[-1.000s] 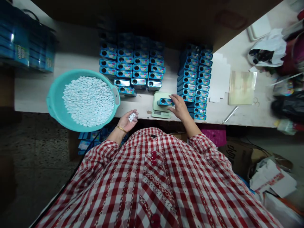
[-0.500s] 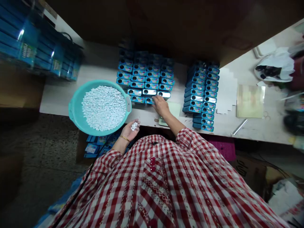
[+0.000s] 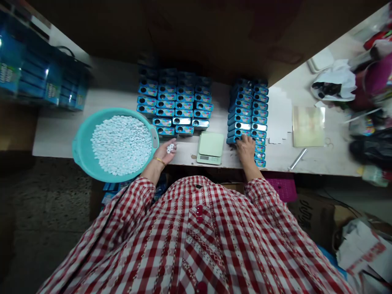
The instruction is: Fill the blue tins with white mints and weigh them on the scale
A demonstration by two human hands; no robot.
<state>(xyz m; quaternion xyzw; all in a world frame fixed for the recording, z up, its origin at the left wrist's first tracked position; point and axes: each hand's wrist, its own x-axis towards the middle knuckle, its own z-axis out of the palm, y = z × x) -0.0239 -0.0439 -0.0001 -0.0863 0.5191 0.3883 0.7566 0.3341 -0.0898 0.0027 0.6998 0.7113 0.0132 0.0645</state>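
My left hand [image 3: 165, 151] is palm up beside the basin, its fingers curled around a small heap of white candies [image 3: 170, 148]. The turquoise basin [image 3: 80, 153] is filled with many more of these white candies [image 3: 122, 145]. On the right, my right hand [image 3: 246, 149] has its fingers on the front blue tin [image 3: 233, 139] of the right-hand group and seems to grip it; the fingertips are partly hidden. Another group of blue tins [image 3: 165, 112], each with a dark round hole on top, stands in rows right of the basin.
A pale green digital scale [image 3: 210, 148] lies between the two tin groups. Right of the tins are white sheets [image 3: 280, 118], a yellowish sheet [image 3: 308, 126] and a metal tube [image 3: 297, 159]. Blue packages [image 3: 39, 77] stand at the far left. A brown panel [image 3: 190, 36] overhangs the back.
My right hand has moved right, from the front of the left tin group to the right group. One front tin is gone from the left group. The scale is uncovered; my left hand still holds candies.
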